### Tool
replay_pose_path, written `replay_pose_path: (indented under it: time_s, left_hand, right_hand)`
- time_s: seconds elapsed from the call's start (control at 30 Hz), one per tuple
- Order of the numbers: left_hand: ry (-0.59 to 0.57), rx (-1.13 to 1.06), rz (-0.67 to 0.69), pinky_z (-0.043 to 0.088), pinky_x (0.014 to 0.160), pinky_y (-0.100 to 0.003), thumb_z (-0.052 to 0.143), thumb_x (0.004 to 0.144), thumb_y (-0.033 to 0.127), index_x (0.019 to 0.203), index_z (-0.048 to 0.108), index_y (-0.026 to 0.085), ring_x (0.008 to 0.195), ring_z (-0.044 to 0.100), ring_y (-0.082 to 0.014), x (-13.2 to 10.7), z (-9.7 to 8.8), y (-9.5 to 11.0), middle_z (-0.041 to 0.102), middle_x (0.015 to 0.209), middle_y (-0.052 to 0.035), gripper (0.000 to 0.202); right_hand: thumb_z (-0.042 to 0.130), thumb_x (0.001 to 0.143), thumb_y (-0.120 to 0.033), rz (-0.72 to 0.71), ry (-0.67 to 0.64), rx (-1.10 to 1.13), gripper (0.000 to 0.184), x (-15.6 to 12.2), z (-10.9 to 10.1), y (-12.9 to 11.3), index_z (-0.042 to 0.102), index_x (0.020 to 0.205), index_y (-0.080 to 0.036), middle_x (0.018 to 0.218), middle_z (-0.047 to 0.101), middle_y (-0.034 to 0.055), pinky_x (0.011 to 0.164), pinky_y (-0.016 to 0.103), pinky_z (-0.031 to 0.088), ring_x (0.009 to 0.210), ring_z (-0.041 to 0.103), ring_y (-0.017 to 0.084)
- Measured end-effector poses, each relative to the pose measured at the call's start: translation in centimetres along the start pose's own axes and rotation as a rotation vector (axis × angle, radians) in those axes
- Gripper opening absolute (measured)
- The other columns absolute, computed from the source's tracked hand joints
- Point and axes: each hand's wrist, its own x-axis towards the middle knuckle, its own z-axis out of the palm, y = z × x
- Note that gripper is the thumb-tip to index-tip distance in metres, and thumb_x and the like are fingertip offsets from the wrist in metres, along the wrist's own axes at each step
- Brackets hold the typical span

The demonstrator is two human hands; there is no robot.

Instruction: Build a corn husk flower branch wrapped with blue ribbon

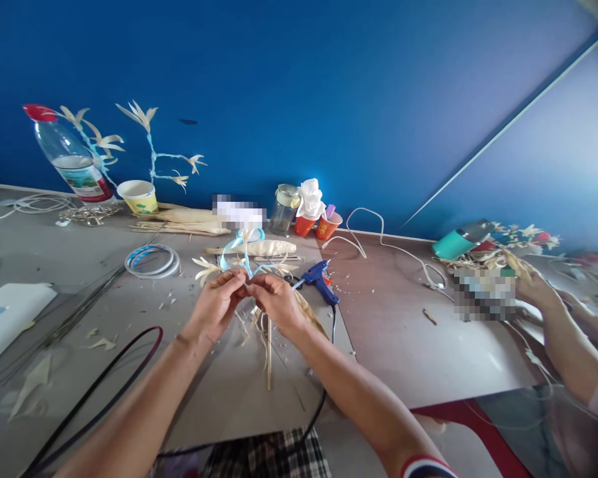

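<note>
My left hand [222, 297] and my right hand [278, 302] meet in front of me, fingertips pinched on the lower end of a husk flower branch [248, 261]. Its stems are wrapped in light blue tape, and pale husk petals stick out to both sides. A loose strip of blue tape [225, 255] curves up at the left of the stem. Just right of my right hand lies a blue glue gun [321, 282]. Behind the branch are a husk bundle [274, 248] and a tape roll [259, 235]. Thin husk strips [269, 352] lie below my hands.
Tape rings [175, 262], dark wires [87, 302] and a white box [10, 318] are on the left. Along the wall stand a bottle [80, 166], a paper cup [138, 197], a jar [284, 211] and red cups [327, 227]. Another person's hand [533, 285] works at right.
</note>
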Motion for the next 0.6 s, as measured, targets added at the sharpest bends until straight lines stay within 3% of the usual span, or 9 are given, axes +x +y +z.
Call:
replay_pose_path:
  time_s: [0.13, 0.6]
  left_hand:
    - [-0.009, 0.056, 0.013, 0.042, 0.058, -0.021, 0.079, 0.062, 0.021, 0.07, 0.071, 0.014, 0.059, 0.05, -0.0079, -0.04, -0.12, -0.29, 0.058, 0.064, 0.0005, 0.013]
    - [0.006, 0.258, 0.077, 0.039, 0.06, -0.025, 0.077, 0.063, 0.028, 0.068, 0.07, 0.015, 0.062, 0.05, -0.0109, -0.04, -0.11, -0.36, 0.058, 0.065, -0.0005, 0.015]
  right_hand:
    - [0.067, 0.064, -0.031, 0.031, -0.008, 0.093, 0.017, -0.27, 0.15, -0.22, 0.058, 0.074, -0.019, 0.058, 0.055, -0.0042, 0.044, 0.022, 0.025, 0.047, 0.038, 0.008]
    - [0.064, 0.067, -0.028, -0.014, 0.018, 0.108, 0.011, -0.13, -0.23, 0.38, 0.06, 0.07, -0.018, 0.055, 0.054, -0.0047, 0.043, 0.021, 0.024, 0.045, 0.036, 0.007]
